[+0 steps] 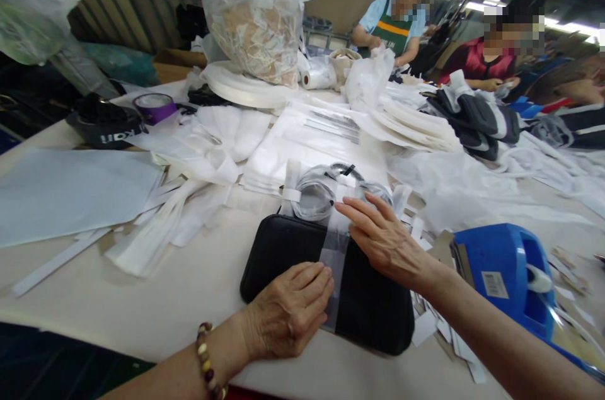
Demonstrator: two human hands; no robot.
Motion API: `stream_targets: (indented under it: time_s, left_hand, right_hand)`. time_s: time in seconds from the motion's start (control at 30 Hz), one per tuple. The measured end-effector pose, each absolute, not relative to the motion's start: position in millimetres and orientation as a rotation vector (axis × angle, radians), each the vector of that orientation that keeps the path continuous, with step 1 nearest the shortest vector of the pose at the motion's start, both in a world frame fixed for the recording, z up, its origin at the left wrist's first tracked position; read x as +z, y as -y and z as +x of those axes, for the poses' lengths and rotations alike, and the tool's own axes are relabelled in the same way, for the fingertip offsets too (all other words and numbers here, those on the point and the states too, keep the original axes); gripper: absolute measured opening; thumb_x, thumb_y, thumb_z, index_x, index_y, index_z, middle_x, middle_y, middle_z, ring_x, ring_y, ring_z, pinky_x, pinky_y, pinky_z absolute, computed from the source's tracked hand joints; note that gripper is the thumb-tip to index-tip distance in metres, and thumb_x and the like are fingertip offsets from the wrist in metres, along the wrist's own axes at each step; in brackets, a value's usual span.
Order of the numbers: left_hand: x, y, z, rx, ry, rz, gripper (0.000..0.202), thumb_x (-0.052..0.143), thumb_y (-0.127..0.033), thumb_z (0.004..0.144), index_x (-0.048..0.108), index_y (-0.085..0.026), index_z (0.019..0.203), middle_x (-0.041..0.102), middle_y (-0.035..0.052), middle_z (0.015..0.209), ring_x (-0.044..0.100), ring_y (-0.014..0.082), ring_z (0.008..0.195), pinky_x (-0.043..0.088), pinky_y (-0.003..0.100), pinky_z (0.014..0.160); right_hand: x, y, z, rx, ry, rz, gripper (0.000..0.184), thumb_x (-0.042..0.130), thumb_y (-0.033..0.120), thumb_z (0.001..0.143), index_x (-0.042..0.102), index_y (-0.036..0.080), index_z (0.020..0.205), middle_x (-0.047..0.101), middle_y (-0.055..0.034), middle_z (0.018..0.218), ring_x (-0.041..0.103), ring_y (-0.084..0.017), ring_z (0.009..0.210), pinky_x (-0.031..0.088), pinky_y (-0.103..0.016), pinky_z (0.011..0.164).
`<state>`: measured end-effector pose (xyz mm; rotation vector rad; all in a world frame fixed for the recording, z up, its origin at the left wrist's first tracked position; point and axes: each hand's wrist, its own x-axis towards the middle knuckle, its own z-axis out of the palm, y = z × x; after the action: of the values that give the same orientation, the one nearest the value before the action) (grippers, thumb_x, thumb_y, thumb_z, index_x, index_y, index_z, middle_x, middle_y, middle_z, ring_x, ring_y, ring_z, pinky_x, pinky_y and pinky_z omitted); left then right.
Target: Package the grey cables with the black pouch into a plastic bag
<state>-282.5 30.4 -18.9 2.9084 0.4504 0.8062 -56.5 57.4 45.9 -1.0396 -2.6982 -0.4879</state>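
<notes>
A black zip case (373,299) lies flat on the table in front of me. A translucent strip (334,249) runs across its middle from front to back. My left hand (293,308) rests on the case, fingers close together and laid against the strip's near part. Over the strip's far part, my right hand (382,233) is stretched out with its fingers apart. Just beyond the case lie coiled clear cables (314,195) with white bands around them, close to my right fingertips. My right hand partly hides the case's far right side.
To the right stands a blue tape dispenser (501,268) among scattered paper scraps. Stacked white plastic bags (302,135) lie behind the cables. A purple tape roll (155,108) and a pale blue sheet (70,189) are on the left. Two people work across the table.
</notes>
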Motion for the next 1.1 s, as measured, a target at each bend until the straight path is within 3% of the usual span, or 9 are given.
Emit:
stream_targets:
  time_s: [0.2, 0.37, 0.47, 0.6, 0.73, 0.87, 1.1]
  left_hand:
    - [-17.7, -31.6, -281.3, 0.824, -0.434, 2.902, 0.036, 0.051, -0.019, 0.084, 0.056, -0.001, 0.114, 0.059, 0.0147, 0.117, 0.049, 0.0265, 0.114, 0.044, 0.038, 0.099]
    - [-17.7, -31.3, -280.7, 0.812, -0.451, 2.899, 0.035, 0.049, -0.019, 0.084, 0.057, -0.002, 0.114, 0.059, 0.0139, 0.118, 0.048, 0.0263, 0.115, 0.045, 0.038, 0.099]
    - [-16.8, -31.1, -281.0, 0.809, -0.456, 2.905, 0.035, 0.049, -0.018, 0.084, 0.056, -0.002, 0.114, 0.059, 0.0141, 0.118, 0.049, 0.0264, 0.114, 0.046, 0.038, 0.098]
    - [-15.8, -31.1, -281.4, 0.841, -0.449, 2.910, 0.033, 0.048, -0.017, 0.085, 0.057, -0.003, 0.113, 0.060, 0.0145, 0.116, 0.050, 0.0258, 0.114, 0.047, 0.038, 0.097]
    - [-16.1, -30.8, -281.0, 0.859, -0.444, 2.897, 0.033, 0.049, -0.018, 0.084, 0.057, -0.003, 0.113, 0.061, 0.0143, 0.115, 0.051, 0.0257, 0.113, 0.047, 0.038, 0.097]
    - [-16.7, -30.5, -280.8, 0.841, -0.458, 2.912, 0.033, 0.048, -0.018, 0.085, 0.057, -0.004, 0.114, 0.061, 0.0146, 0.115, 0.052, 0.0261, 0.113, 0.049, 0.039, 0.095]
    - [-12.3, -31.5, -280.9, 0.870, -0.441, 2.938, 0.034, 0.044, -0.014, 0.086, 0.058, -0.004, 0.114, 0.060, 0.0126, 0.118, 0.049, 0.0252, 0.116, 0.048, 0.037, 0.097]
  right_hand:
    - [41.2, -70.2, -57.2, -0.318, 2.687, -1.130, 0.025, 0.038, 0.003, 0.088, 0.062, 0.011, 0.083, 0.052, -0.0123, 0.128, 0.037, -0.026, 0.125, 0.030, -0.047, 0.105]
    - [43.0, -80.2, -57.8, -0.103, 2.581, -1.501, 0.004, 0.062, 0.014, 0.080, 0.061, 0.014, 0.077, 0.054, -0.0128, 0.123, 0.047, -0.028, 0.113, 0.038, -0.041, 0.094]
    - [43.7, -92.5, -55.0, -0.031, 2.441, -1.636, 0.018, 0.074, 0.021, 0.069, 0.059, 0.014, 0.077, 0.060, -0.0123, 0.109, 0.053, -0.027, 0.101, 0.042, -0.040, 0.086]
    - [44.3, -94.7, -57.0, -0.064, 2.309, -1.699, 0.007, 0.060, 0.011, 0.077, 0.059, 0.016, 0.072, 0.063, -0.0078, 0.089, 0.056, -0.023, 0.087, 0.043, -0.036, 0.079]
    - [39.1, -58.3, -66.7, -0.165, 2.403, -1.444, 0.029, 0.041, 0.002, 0.082, 0.063, 0.014, 0.096, 0.064, -0.0077, 0.107, 0.052, -0.021, 0.105, 0.036, -0.039, 0.097]
    - [29.6, -11.5, -69.7, -0.286, 2.497, -1.406, 0.038, 0.040, 0.006, 0.082, 0.056, 0.009, 0.117, 0.059, -0.0120, 0.122, 0.044, -0.027, 0.120, 0.021, -0.053, 0.107]
    - [54.7, 59.1, -20.9, -0.455, 2.131, -1.544, 0.029, 0.054, 0.010, 0.081, 0.059, 0.017, 0.108, 0.065, -0.0093, 0.106, 0.053, -0.024, 0.109, 0.028, -0.048, 0.105]
